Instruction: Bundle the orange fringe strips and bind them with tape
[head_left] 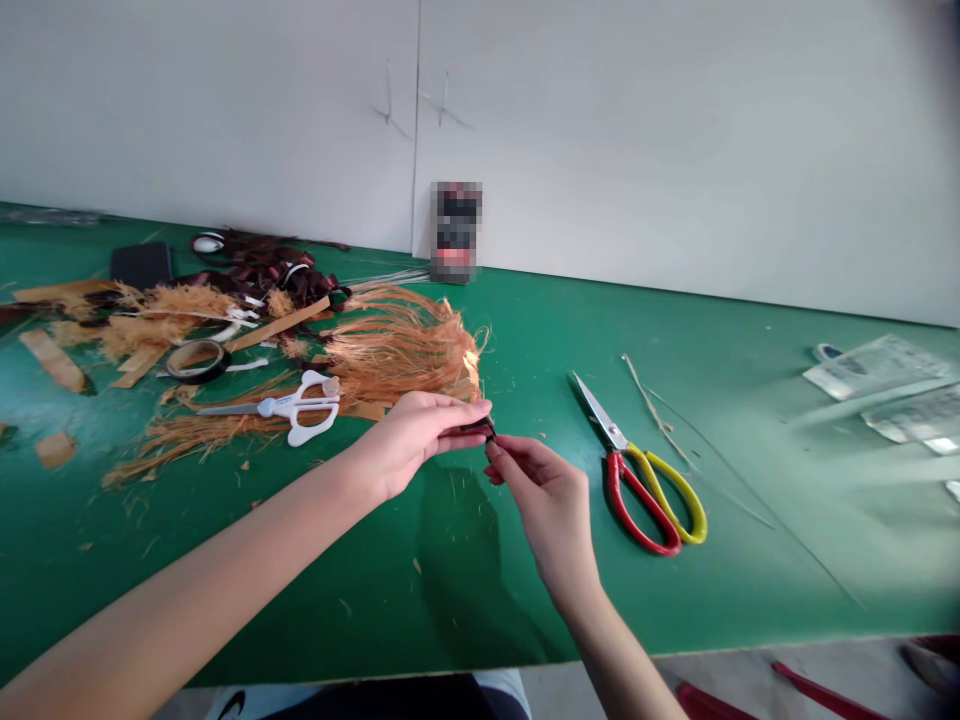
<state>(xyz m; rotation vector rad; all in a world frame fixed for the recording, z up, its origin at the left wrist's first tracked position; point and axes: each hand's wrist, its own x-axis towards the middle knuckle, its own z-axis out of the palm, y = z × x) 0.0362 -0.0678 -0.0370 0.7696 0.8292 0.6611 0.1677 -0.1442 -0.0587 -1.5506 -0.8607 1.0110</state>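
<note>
A small dark strip (486,428), looking like the brown ribbon on the table, is stretched between my two hands above the front middle of the table. My left hand (420,440) is closed, with its thumb and straight fingers pressed on the strip. From the other side, my right hand (544,490) pinches the strip's near end between thumb and fingertips. Most of the strip is hidden by my fingers. Just beyond my left hand lies a bundle of tan raffia-like fibre (405,345). White-handled scissors (300,408) rest left of it.
Large scissors (622,450) with red and yellow handles lie to the right, near thin wires (667,420). Black tape (197,362), brown ribbon (277,272) and fibre scraps crowd the left. A phone (456,235) leans on the white wall. Clear plastic packets (874,370) lie far right.
</note>
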